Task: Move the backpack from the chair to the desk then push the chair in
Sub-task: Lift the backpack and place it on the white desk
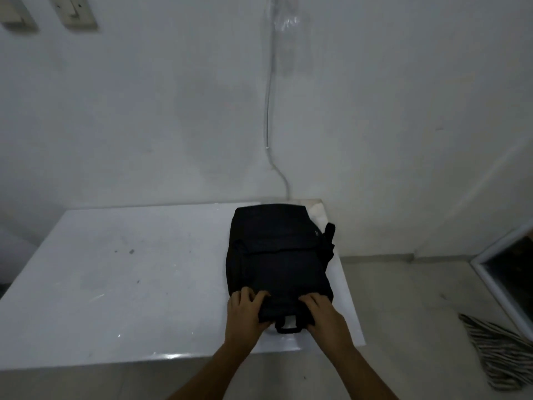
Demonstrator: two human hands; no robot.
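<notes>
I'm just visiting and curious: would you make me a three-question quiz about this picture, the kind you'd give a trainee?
1. True or false: the backpack lies flat on the desk.
2. Where do the left hand and right hand rest? A) on the near end of the backpack, either side of its handle B) on the cable C) on the striped cloth
3. Fill in: the backpack sits on the desk's ____ side, left or right.

Key: 1 true; 2 A; 3 right.

Glossy desk; backpack seemingly matt cloth.
</notes>
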